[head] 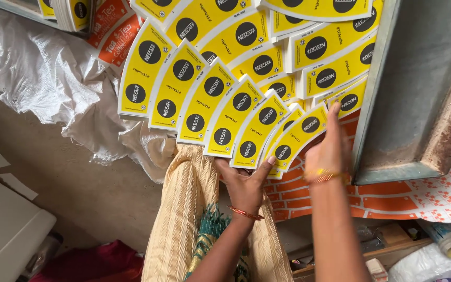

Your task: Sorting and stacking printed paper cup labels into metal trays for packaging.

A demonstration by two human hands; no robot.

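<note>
Several stacks of yellow fan-shaped paper blanks with black circles (194, 99) lie side by side, fanned out across the surface. My left hand (244, 185) grips the near end of the nearest stack (288, 140), palm underneath and thumb on its edge. My right hand (330, 151) presses flat against the right side of the same stack, fingers stretched up along it. Bangles are on both wrists. The stack sits between my two hands.
A crumpled white woven sack (48, 78) lies at the left. Orange printed blanks (113, 31) sit at the top left. A grey metal tray (418, 89) with a rusty rim stands at the right, over an orange patterned sheet (418, 201). A white plastic object (3, 230) is at bottom left.
</note>
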